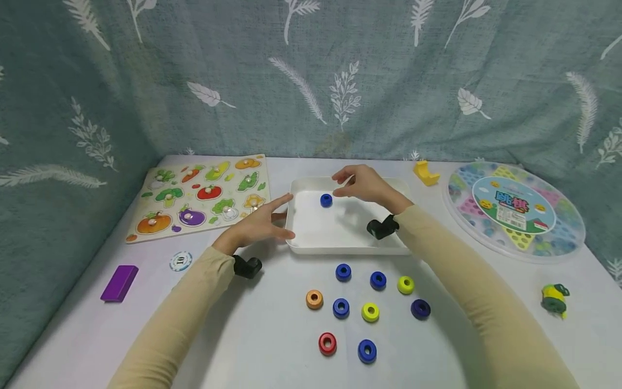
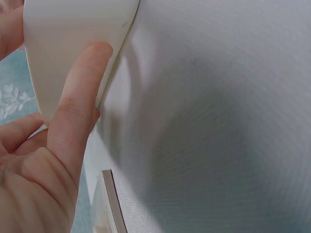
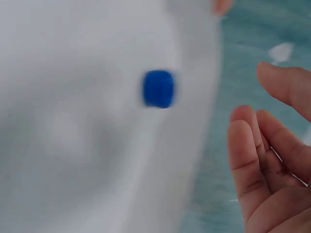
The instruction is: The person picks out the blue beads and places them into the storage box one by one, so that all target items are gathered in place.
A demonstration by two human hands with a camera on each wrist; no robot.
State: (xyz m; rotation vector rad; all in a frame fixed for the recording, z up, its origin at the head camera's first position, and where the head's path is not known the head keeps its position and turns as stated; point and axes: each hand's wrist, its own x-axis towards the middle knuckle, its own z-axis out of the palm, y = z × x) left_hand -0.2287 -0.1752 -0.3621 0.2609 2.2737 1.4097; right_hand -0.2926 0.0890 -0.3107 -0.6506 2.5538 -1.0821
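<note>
A white rectangular tray [image 1: 350, 250] lies on the table, with one small blue ring [image 1: 326, 200] inside toward its back left. My left hand [image 1: 259, 222] is at the tray's left end, fingers spread. In the left wrist view, the thumb [image 2: 80, 102] lies against the tray's outer wall [image 2: 68, 39]. Over the tray hovers my right hand [image 1: 366, 186], right of the blue ring and apart from it, with nothing between thumb and fingers. In front of the tray lie several loose rings: blue [image 1: 341, 308], yellow [image 1: 370, 312], one orange [image 1: 314, 299] and one red [image 1: 328, 343].
A vegetable puzzle board [image 1: 209, 189] lies left of the tray, with a poker chip [image 1: 181, 261] and a purple block [image 1: 119, 283] nearer me. Rightward are a yellow curved piece [image 1: 426, 173], a round Chinese checkers box [image 1: 515, 210] and a yellow-green figurine [image 1: 554, 300]. A patterned curtain [image 1: 311, 81] hangs behind.
</note>
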